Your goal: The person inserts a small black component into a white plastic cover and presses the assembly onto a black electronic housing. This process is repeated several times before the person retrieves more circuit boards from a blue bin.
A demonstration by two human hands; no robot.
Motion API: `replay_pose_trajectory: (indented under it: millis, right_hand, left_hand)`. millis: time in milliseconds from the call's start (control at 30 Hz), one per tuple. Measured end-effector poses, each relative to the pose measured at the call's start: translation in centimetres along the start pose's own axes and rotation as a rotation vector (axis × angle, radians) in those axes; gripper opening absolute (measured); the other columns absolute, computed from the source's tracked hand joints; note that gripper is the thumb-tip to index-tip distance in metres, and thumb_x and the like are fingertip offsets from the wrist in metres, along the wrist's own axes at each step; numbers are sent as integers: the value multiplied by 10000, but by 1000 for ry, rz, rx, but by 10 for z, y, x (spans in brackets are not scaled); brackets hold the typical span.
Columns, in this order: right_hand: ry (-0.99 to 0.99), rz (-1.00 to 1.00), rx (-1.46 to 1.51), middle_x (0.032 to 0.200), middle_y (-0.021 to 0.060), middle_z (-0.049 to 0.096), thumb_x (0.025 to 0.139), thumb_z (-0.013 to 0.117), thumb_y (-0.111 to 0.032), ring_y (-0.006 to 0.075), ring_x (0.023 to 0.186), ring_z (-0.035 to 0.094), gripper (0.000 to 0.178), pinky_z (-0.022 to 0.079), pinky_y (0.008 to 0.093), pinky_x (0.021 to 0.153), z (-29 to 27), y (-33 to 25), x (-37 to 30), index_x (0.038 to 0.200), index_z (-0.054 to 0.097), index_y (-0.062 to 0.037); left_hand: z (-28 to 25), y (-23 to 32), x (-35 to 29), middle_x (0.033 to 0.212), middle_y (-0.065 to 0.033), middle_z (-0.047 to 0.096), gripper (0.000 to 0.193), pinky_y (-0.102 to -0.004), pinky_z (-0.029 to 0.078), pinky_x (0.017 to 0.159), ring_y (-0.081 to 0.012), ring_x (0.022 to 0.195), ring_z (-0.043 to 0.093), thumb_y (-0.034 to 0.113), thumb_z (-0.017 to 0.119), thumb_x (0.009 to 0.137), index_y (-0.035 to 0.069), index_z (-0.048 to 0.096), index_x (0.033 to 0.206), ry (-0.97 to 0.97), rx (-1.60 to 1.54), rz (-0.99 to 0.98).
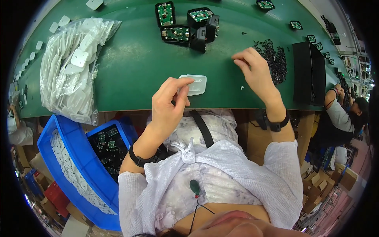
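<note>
Near the table's front edge is a small white translucent plastic cover point(200, 87) with rounded corners. My left hand point(169, 98) has its index finger over the cover and its thumb by the left edge, gripping it there. To the right, my right hand point(256, 71) hovers above the table with thumb and index finger brought close together. Whatever sits between those fingertips, if anything, is too small to make out. Just beyond that hand lies a heap of tiny black parts point(277, 63).
A clear bag of white covers point(65, 75) lies at left. Black housings with green circuit boards point(175, 34) stand at the back. A black box point(308, 73) is at right. Blue bins point(85, 170) sit below the table at left. A co-worker point(341, 114) is at far right.
</note>
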State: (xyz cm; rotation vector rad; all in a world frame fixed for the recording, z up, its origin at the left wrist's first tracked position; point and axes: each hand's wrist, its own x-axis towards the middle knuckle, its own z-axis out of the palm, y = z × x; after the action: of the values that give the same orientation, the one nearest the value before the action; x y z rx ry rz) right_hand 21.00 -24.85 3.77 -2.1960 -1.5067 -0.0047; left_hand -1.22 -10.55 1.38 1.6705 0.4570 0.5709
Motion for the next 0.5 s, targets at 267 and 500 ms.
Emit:
replay_pose_trajectory:
  millis: [267,500]
  right_hand:
    - [58,373,1293,945,49,601,919,609,-19,120,788,588,71,488,228,704,25,-80,-6,971,625,28]
    - [96,341,1239,950,37,575,886,645,4,93,826,539,64,434,207,731,40,-103,-10,949,639,13]
  left_hand:
    - [8,7,3,823,-87,587,184,-262,480,518,-152,589,595,-16,655,848,16,646,1030,4,30,69]
    - [1,5,-1,749,-87,583,128,-293,457,507,-177,568,572,-16,675,828,9,663,954,95,106,148]
